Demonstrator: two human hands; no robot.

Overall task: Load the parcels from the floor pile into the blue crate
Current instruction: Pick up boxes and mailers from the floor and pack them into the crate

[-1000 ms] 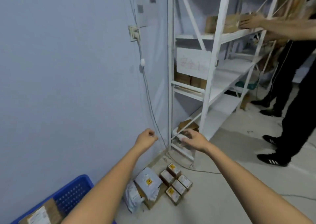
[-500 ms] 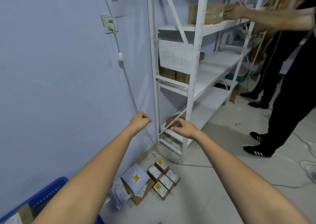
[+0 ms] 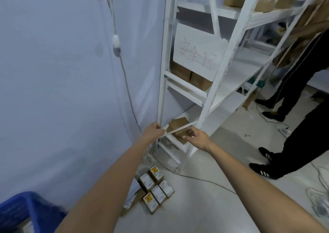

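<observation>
1. The parcels, small brown cardboard boxes with white labels [image 3: 155, 186], sit on the grey floor [image 3: 204, 206] near the bottom of the wall. Five boxes show, packed close and touching each other.
2. Two of the boxes have a yellow and red sticker on top. The little group runs in a slanted line, from near the wall down toward the person.
3. A flat soft parcel [image 3: 130, 198] lies just beside the boxes, partly hidden behind the left arm.
4. The blue plastic crate with small holes [image 3: 23, 209] is in the bottom left corner, well apart from the boxes. Something pale is inside it, but it is too blurry to tell what.
5. The tall white metal shelf rack [image 3: 222, 72] stands by the wall. Brown cardboard boxes sit on its shelves, and one brown box [image 3: 179, 124] sits on the lowest shelf.
6. A white sign with red writing [image 3: 197, 53] hangs on the rack.
7. The left hand [image 3: 154, 130] is stretched out far, its fingers curled tight by the end of a thin white slanted bar [image 3: 181, 127] on the rack. I cannot tell if it grips the bar.
8. The right hand [image 3: 195, 137] is stretched out too, fingers loosely spread and holding nothing, just in front of the low brown box.
9. Another person's black trousers and black shoes with white stripes [image 3: 263, 168] stand on the right.
</observation>
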